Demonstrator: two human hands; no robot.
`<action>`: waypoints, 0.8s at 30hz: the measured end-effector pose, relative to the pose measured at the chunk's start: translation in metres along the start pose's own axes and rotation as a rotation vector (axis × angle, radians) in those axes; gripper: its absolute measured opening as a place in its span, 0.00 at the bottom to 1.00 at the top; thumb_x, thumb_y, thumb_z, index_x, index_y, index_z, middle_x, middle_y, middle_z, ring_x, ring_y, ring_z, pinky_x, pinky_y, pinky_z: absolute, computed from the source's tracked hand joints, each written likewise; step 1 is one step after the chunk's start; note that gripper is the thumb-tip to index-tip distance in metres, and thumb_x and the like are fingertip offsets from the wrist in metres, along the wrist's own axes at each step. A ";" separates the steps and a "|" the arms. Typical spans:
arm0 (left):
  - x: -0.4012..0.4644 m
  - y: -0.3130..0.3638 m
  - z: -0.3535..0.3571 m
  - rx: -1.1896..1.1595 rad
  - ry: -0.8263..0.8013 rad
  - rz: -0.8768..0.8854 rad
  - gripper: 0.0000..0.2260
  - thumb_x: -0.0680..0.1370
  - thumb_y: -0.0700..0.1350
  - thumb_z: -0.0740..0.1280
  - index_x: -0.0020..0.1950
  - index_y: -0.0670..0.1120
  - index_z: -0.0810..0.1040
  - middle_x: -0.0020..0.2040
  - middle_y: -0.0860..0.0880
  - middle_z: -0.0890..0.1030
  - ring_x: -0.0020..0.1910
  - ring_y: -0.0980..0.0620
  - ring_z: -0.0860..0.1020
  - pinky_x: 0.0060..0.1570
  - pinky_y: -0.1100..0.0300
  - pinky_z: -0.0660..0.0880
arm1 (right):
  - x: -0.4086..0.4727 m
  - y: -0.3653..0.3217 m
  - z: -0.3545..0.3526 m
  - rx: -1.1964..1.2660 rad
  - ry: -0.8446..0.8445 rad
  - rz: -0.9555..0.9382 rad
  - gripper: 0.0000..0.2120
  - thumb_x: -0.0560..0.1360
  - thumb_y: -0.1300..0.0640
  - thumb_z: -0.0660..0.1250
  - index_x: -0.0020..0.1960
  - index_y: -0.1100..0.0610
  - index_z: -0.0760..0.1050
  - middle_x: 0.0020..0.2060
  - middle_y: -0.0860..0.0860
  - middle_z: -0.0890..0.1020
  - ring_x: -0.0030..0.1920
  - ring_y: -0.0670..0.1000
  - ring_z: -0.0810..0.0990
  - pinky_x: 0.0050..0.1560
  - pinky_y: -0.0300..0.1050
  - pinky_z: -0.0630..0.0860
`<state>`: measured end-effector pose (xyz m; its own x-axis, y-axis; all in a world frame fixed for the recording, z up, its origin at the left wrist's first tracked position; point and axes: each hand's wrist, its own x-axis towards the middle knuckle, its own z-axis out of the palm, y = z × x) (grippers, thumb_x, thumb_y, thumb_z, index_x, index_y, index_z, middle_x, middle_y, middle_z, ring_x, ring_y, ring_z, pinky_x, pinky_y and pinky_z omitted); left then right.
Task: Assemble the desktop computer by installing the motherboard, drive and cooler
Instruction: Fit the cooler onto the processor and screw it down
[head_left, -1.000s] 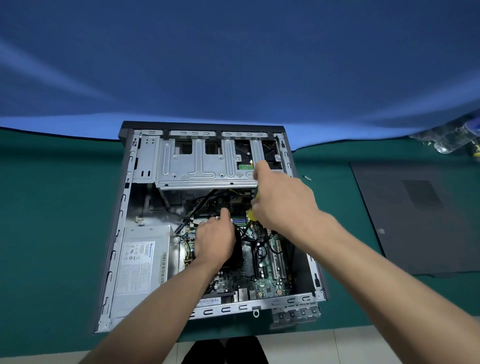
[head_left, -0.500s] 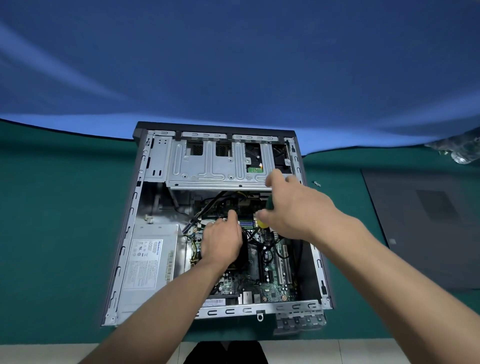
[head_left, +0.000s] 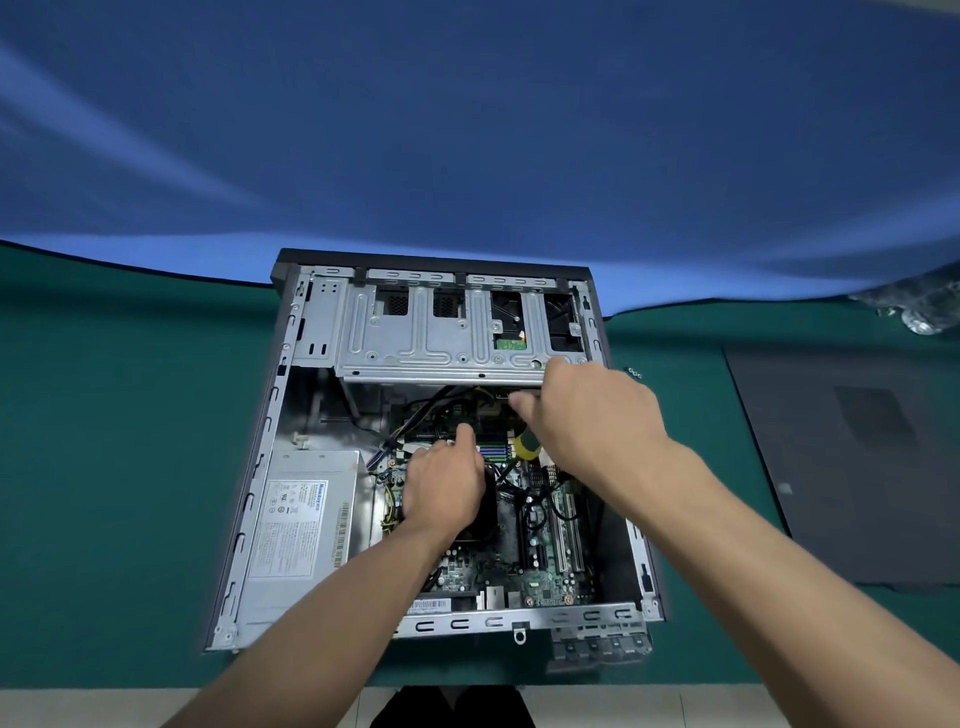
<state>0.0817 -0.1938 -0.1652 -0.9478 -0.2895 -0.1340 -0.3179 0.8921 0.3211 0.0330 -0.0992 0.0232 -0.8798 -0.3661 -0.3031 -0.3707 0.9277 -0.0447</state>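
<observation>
Green cloth covered the table (head_left: 119, 467), and on it the open computer case (head_left: 249, 519) lay on its side with its inside facing up. Within it the motherboard (head_left: 545, 571) sat flat on the case floor, toward the near right part. A grey power supply (head_left: 301, 530) with a white label filled the near left corner. Across the far end ran the silver drive cage (head_left: 431, 338), and through one of its cut-outs the drive (head_left: 509, 332) showed, with a small green board at its near edge.

The left hand (head_left: 447, 493) rested palm down on the black cooler (head_left: 485, 514), which stood on the motherboard just left of the expansion slots; the fingers were curved over its top and the index finger reached out toward the cables beyond it. Whether that grip closed round the cooler could not be told. The right hand (head_left: 592, 415) reached in over the case, its grip closed round a screwdriver (head_left: 525, 446) with a yellow and green handle, of which only the butt end showed below the palm. Its fingertips lay at the near edge of the drive cage; the screwdriver's tip was hidden.

Right of the case, apart from it, the dark side panel (head_left: 852, 467) lay flat on the table. A few small screws (head_left: 632, 371) lay on the cloth just beside the case's far right corner. Behind the table hung a blue backdrop (head_left: 467, 130).
</observation>
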 end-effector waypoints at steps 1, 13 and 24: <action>0.001 0.000 0.000 -0.003 0.005 -0.003 0.05 0.81 0.44 0.53 0.51 0.46 0.67 0.35 0.48 0.73 0.33 0.47 0.66 0.36 0.55 0.61 | 0.001 0.001 -0.002 0.033 -0.063 0.004 0.18 0.79 0.45 0.58 0.61 0.56 0.66 0.57 0.55 0.76 0.55 0.59 0.76 0.42 0.47 0.65; 0.001 -0.001 0.001 0.019 -0.015 -0.003 0.05 0.80 0.43 0.54 0.52 0.45 0.67 0.35 0.47 0.74 0.33 0.47 0.66 0.37 0.55 0.60 | -0.001 -0.008 0.002 -0.028 -0.010 -0.034 0.12 0.80 0.53 0.59 0.59 0.58 0.70 0.55 0.56 0.78 0.54 0.59 0.77 0.42 0.44 0.65; 0.001 0.001 -0.002 0.025 -0.003 -0.007 0.06 0.80 0.44 0.53 0.52 0.46 0.68 0.34 0.49 0.73 0.32 0.48 0.65 0.37 0.56 0.59 | 0.000 -0.006 0.001 -0.066 0.014 0.004 0.15 0.80 0.48 0.58 0.59 0.58 0.70 0.54 0.54 0.79 0.54 0.58 0.78 0.41 0.45 0.65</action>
<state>0.0809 -0.1940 -0.1636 -0.9453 -0.2948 -0.1394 -0.3239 0.8983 0.2969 0.0351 -0.1045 0.0225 -0.8852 -0.3638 -0.2900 -0.3854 0.9225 0.0192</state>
